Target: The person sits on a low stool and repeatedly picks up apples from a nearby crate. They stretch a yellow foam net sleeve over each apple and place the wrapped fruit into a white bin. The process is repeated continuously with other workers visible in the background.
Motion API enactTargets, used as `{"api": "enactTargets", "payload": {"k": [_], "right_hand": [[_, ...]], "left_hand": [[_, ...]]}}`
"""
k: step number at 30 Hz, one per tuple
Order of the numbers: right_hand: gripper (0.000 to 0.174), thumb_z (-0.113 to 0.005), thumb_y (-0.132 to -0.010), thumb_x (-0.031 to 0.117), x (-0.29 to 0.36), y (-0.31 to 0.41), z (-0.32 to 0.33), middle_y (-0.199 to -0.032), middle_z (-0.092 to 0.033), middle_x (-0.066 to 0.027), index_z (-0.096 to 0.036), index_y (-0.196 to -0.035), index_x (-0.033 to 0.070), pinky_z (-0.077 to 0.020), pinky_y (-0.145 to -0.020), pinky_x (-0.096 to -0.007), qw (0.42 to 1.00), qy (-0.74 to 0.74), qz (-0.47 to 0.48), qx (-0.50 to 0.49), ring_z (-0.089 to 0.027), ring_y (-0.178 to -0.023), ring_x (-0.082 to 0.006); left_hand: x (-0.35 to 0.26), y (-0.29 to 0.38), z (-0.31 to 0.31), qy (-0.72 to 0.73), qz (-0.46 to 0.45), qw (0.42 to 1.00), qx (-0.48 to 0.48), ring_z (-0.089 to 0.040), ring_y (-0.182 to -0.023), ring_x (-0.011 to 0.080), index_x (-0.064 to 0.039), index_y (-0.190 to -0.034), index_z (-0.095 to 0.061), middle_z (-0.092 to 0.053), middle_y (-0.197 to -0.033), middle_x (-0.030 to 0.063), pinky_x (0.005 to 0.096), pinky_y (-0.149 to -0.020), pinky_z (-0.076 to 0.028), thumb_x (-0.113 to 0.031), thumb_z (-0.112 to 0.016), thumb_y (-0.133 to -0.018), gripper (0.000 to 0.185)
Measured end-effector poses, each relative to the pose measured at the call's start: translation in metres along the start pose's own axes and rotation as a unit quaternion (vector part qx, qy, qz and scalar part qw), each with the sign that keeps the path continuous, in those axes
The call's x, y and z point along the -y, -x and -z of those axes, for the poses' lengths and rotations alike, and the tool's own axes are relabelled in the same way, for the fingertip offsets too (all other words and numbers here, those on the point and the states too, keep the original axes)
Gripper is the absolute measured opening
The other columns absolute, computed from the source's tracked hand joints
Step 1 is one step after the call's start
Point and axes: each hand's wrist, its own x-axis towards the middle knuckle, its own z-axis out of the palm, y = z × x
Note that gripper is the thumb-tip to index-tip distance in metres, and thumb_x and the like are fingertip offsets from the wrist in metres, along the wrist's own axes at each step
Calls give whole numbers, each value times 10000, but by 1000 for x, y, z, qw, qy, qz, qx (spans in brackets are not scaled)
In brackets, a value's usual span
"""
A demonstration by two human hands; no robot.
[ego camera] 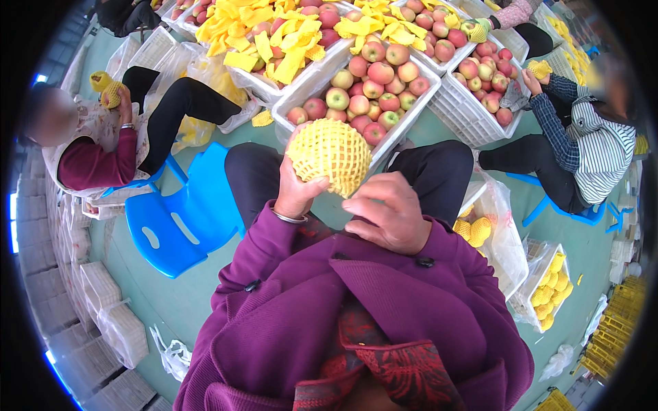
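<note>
My left hand (298, 185) grips a round fruit wrapped in a yellow foam net (329, 154), held up above my lap. The net hides most of the fruit's skin. Just below and right of it is my right hand (388, 213), fingers loosely curled and thumb apart from the index finger, with nothing visible between them. Its fingertips are close to the net's lower edge; whether they touch it I cannot tell. Beyond my knees stands a white plastic crate (354, 138) with a liner, full of red and green apples (380, 73).
Yellow foam nets (288, 46) lie heaped on apples in crates behind. A blue plastic chair (180, 216) stands at my left. Crates of netted fruit (552, 290) sit at my right. Co-workers handle fruit at left (97, 149) and right (581, 133); another person's gloved hand (478, 30) reaches in at the back.
</note>
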Motion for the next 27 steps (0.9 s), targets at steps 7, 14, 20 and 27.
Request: {"api": "enactTargets", "payload": {"k": [7,14,20,27], "right_hand": [[649,-720,-717,257,-23,-1,17,-1340,-425,-121,-453,-1287,97,-352,-965,-471,984,135,-30,111,-398,-1263,-353],[779,-793,-642,317,-26,46,58,-1201,-504,-138,-433,-1277,45,-386,-933,-393,966,109,-203,119,-496,-1142,-303],[862,-821,-633,218,-63,204,146,-1266,-494,-189,-376,-1331,-22,-396,-1004,-354,802,170,-522,-233,-493,-1186,-272],[1070,-860,-552,423,-94,495,139,-1266,-527,-242,-353,-1356,-68,-428,-984,-384,560,232,-793,66,-520,-1179,-344]], "left_hand": [[6,10,0,37,160,980,115,-487,-1204,196,10,-1405,-278,-479,-1310,110,347,-1024,-396,-303,-799,-678,947],[36,12,-33,-28,259,927,269,-303,-1334,204,14,-1444,-161,-316,-1417,128,346,-1105,-242,-439,-601,-888,841],[46,-11,-27,-53,333,911,236,-502,-1186,241,-51,-1449,-215,-409,-1358,148,365,-943,-457,-410,-578,-912,742],[66,-18,9,-96,349,917,169,-591,-1039,180,-30,-1319,-418,-562,-1176,98,300,-852,-491,-304,-564,-943,487]]}}
